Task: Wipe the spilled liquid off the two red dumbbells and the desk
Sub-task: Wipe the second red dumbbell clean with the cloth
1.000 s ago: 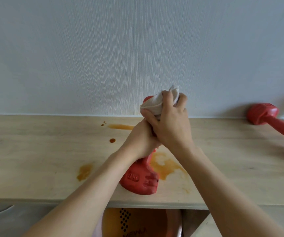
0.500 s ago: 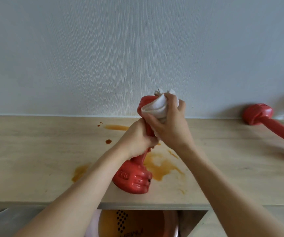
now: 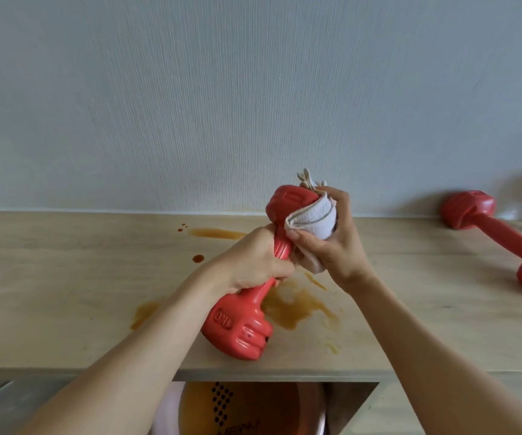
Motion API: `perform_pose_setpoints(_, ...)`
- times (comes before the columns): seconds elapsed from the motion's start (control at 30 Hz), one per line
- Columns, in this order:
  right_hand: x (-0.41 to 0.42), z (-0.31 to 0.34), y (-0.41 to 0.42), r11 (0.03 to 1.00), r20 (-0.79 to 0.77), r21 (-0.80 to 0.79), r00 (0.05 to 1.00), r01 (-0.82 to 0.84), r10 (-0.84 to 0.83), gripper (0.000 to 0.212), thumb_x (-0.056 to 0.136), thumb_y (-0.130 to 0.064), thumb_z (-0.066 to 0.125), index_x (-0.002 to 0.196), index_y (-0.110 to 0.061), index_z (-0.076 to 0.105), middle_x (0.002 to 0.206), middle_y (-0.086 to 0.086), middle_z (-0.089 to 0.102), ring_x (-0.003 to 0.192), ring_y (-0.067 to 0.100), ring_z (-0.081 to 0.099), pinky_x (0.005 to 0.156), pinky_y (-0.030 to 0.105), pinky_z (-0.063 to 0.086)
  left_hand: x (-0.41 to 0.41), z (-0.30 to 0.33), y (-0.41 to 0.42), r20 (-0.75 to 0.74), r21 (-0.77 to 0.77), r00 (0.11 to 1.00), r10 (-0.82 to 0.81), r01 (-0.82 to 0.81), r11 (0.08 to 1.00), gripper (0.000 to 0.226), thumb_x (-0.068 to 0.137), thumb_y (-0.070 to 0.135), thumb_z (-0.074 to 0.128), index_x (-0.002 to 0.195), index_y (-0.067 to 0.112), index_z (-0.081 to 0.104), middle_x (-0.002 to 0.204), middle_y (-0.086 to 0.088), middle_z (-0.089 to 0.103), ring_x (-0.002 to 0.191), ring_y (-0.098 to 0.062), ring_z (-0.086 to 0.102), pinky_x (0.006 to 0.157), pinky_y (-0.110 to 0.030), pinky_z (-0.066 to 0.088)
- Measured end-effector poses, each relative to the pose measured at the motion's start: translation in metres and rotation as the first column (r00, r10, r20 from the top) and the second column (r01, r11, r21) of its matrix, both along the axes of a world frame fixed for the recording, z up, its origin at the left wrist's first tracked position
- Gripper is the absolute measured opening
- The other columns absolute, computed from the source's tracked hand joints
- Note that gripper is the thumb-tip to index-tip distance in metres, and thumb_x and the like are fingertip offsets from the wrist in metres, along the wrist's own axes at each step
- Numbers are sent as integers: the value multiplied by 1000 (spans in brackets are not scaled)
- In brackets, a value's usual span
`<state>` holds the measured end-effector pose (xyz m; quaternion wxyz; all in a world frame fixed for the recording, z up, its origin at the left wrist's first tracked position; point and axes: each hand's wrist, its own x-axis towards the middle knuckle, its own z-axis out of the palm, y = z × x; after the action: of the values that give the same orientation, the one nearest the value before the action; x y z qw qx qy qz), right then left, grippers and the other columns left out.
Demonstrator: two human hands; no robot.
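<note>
Wiping first dumbbell (image 3: 237, 321): left hand (image 3: 253, 262) gripping handle, right hand (image 3: 332, 243) clutching cloth (image 3: 311, 219) on top head; next, probably puddle (image 3: 297, 306) at 5 o'clock.

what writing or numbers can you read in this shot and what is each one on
"1KG": raised on the lower head of the held dumbbell, seen upside down.
Embossed label on its upper head: too blurred to read.
Marking on the second dumbbell at the right: too small to read.
Dark lettering on the orange object under the desk: cut off, unreadable.
</note>
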<state>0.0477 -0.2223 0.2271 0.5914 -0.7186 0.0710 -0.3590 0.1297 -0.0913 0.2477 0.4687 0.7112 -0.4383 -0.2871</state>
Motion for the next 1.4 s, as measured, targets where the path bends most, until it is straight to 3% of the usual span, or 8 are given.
perform_pose_setpoints(0.13, 3, 22, 3, 996, 8, -49, 997, 77, -76, 67, 56, -7, 89, 108, -20, 49, 98, 1, 61, 87, 13, 64, 77, 34, 57, 0, 8, 0, -22, -57, 1000, 22, -23, 998, 27, 76, -5, 66, 94, 12, 55, 77, -6, 56, 64, -13, 58, 57, -25, 53)
perform_pose_setpoints(0.23, 6, 30, 8, 983, -35, -109, 988, 148, -153, 62, 54, -16, 91, 98, -33, 50, 95, 0, 62, 89, 18, 64, 77, 41, 57, 3, 14, 2, 220, 80, 971, 91, -111, 991, 39, 76, 18, 74, 108, 13, 51, 88, -1, 62, 79, -17, 63, 73, -36, 56)
perform_pose_setpoints(0.33, 9, 34, 17, 952, -87, -179, 959, 249, -268, 64, 51, -34, 88, 102, -34, 50, 99, 0, 63, 91, 19, 64, 77, 44, 55, -8, 7, 4, 543, 114, 817, 194, -301, 947, 31, 87, 26, 62, 101, 10, 39, 85, 1, 53, 75, -20, 54, 61, -31, 40)
perform_pose_setpoints(0.43, 10, 42, 36, 868, -119, -330, 896, 371, -428, 66, 57, -36, 82, 114, -33, 48, 109, -1, 52, 85, 12, 56, 77, 31, 52, -13, -5, 6, 620, -36, 729, 290, -342, 939, 19, 90, 19, 50, 91, 14, 32, 71, 6, 44, 62, -18, 46, 48, -29, 28)
perform_pose_setpoints(0.6, 12, 47, 49, 763, -72, -506, 862, 402, -502, 69, 62, -36, 77, 123, -32, 45, 109, -3, 37, 76, 16, 51, 68, 24, 40, 2, -2, 9, 517, -49, 828, 218, -225, 973, 20, 86, 17, 58, 89, 10, 39, 64, 5, 51, 57, -13, 57, 46, -15, 36)
perform_pose_setpoints(0.9, 16, 22, 15, 988, 96, -149, 995, 28, -14, 69, 63, -17, 84, 117, -29, 42, 115, 8, 57, 104, 19, 62, 87, 39, 53, 6, 4, 17, 285, -86, 946, 153, -134, 987, 31, 83, 10, 61, 108, 11, 45, 78, -5, 59, 62, -15, 64, 59, -32, 53)
perform_pose_setpoints(1.17, 26, 50, 52, 761, -125, -474, 822, 443, -556, 68, 66, -37, 77, 123, -27, 40, 117, 5, 36, 81, 25, 57, 70, 31, 46, 5, 1, 7, 285, -77, 947, 146, -130, 989, 14, 83, 10, 55, 90, 10, 43, 61, 3, 56, 46, -4, 55, 47, -20, 43)
perform_pose_setpoints(1.4, 11, 23, 7, 995, 98, -92, 994, -34, 44, 72, 59, -20, 82, 119, -20, 43, 115, 6, 59, 104, 17, 62, 91, 38, 52, 0, 3, 11, 121, -138, 989, 80, -63, 988, 32, 84, 3, 61, 109, 11, 45, 75, 2, 52, 55, -9, 57, 53, -25, 49)
